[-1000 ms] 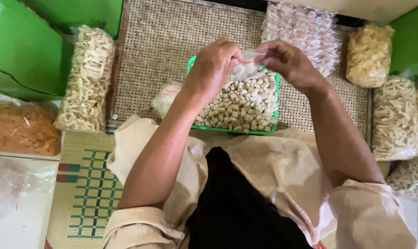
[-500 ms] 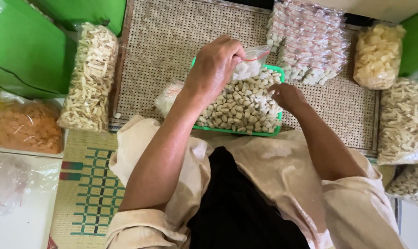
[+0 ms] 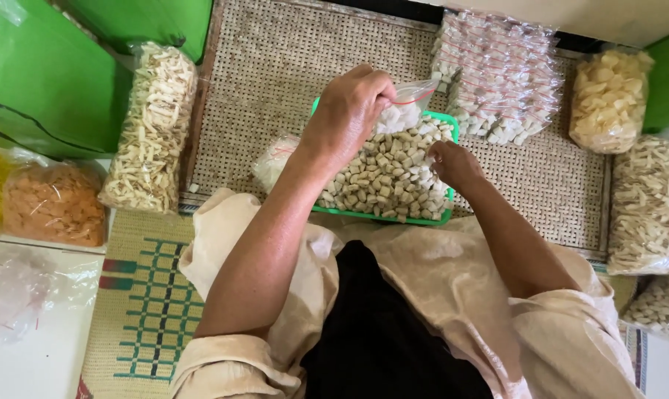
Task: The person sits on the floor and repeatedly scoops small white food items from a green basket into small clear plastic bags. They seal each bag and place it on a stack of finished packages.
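A green tray (image 3: 382, 216) heaped with small pale snack pieces (image 3: 382, 177) sits on a woven mat in front of me. Over its far edge my left hand (image 3: 347, 112) grips a small clear plastic bag (image 3: 408, 100) with a few pieces inside. Lower down, my right hand (image 3: 450, 160) is in the pile of pieces at the tray's right side, fingers curled among them. A second small filled bag (image 3: 274, 157) lies left of the tray, partly hidden by my left arm.
A heap of small filled bags (image 3: 497, 74) lies at the far right of the mat (image 3: 275, 74). Large bags of stick snacks (image 3: 151, 125) (image 3: 648, 207), pale chips (image 3: 608, 96) and orange snacks (image 3: 53, 203) surround it. Green surfaces (image 3: 46, 74) stand at left.
My right hand left the bag's mouth and dropped into the pieces on the tray. My left hand still holds the bag up over the tray.
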